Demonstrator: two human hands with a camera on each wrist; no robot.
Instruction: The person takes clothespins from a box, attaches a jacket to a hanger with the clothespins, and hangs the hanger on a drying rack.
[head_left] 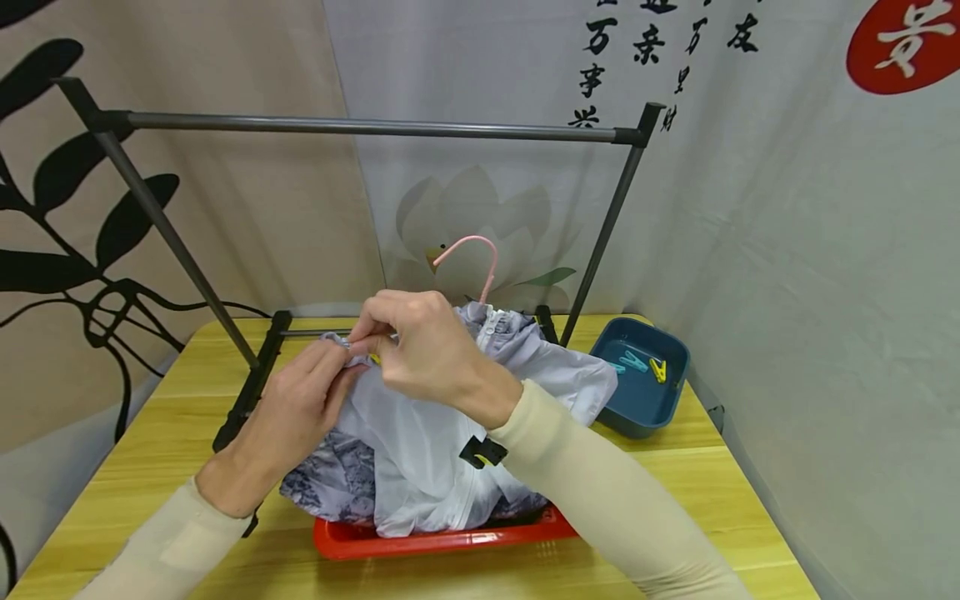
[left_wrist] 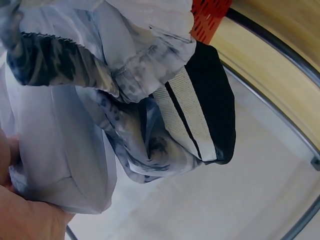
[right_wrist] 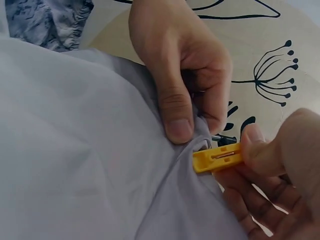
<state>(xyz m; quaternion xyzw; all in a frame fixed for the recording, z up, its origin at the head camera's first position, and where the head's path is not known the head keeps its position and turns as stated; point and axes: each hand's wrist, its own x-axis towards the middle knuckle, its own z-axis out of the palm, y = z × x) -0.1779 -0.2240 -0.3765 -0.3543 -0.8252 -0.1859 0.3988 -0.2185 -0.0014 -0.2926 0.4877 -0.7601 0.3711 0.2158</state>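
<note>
A pale grey, thin zip-up jacket (head_left: 420, 442) with darker patterned parts hangs over a pink hanger (head_left: 491, 254), whose hook sticks up above the collar. My left hand (head_left: 296, 408) pinches the jacket's edge at its left shoulder, thumb pressed on the cloth. Close beside it, my right hand (head_left: 435, 354) pinches a yellow clothespin (right_wrist: 217, 158) between thumb and fingers. The clothespin's tip sits at the gathered cloth in the right wrist view. In the left wrist view, gathered cuffs and patterned cloth (left_wrist: 155, 155) hang beside the left hand (left_wrist: 30, 215).
A dark metal rack (head_left: 375, 126) stands over the wooden table (head_left: 720, 500). Beneath the jacket is a red basket (head_left: 442, 546). To the right, a dark blue bin (head_left: 637, 417) holds blue and yellow clothespins. A printed curtain (head_left: 787, 208) hangs behind.
</note>
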